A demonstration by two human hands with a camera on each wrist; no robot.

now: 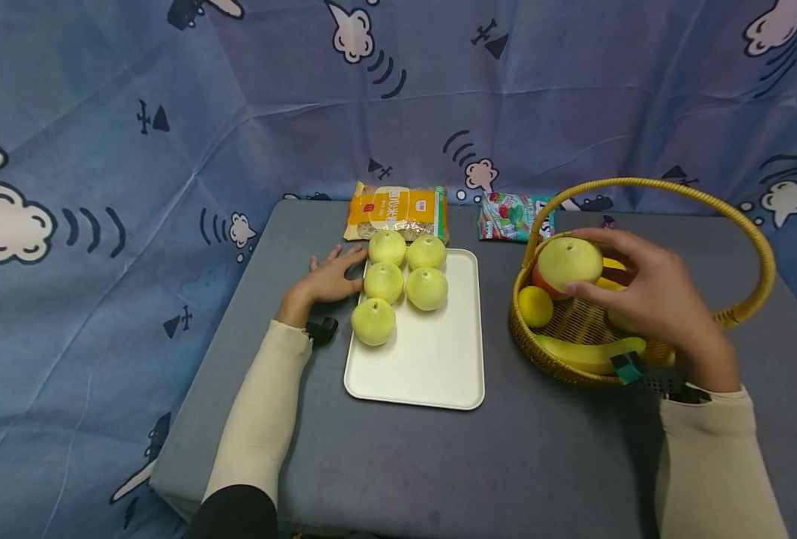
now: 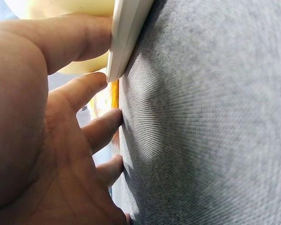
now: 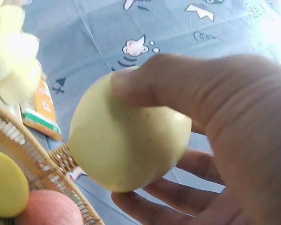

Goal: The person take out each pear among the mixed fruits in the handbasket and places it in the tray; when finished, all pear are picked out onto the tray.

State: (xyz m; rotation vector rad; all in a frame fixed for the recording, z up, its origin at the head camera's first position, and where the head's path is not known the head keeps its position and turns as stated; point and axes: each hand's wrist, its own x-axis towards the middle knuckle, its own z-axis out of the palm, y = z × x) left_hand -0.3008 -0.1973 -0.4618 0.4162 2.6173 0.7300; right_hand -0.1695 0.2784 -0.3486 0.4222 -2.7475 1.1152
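My right hand [image 1: 654, 288] grips a round, pale green fruit [image 1: 569, 264] between thumb and fingers, above the left part of a wicker basket [image 1: 526, 340]. The right wrist view shows the thumb across this fruit [image 3: 126, 140], with fingertips underneath it. On the left, my left hand [image 1: 331, 278] lies with spread fingers beside a white rectangular tray [image 1: 432, 367]. Seen from the left wrist, its thumb and index finger touch the tray's rim [image 2: 126, 42]. Several matching pale green fruits [image 1: 385, 282] sit on the tray's upper left part.
In the basket lie a banana [image 1: 593, 353], a yellow lemon-like fruit [image 1: 536, 307] and a reddish fruit [image 3: 49, 208]; its tall handle [image 1: 765, 262] arches over. Behind the tray lies an orange grain bag [image 1: 398, 212]; a teal and red packet [image 1: 511, 217] lies right of that.
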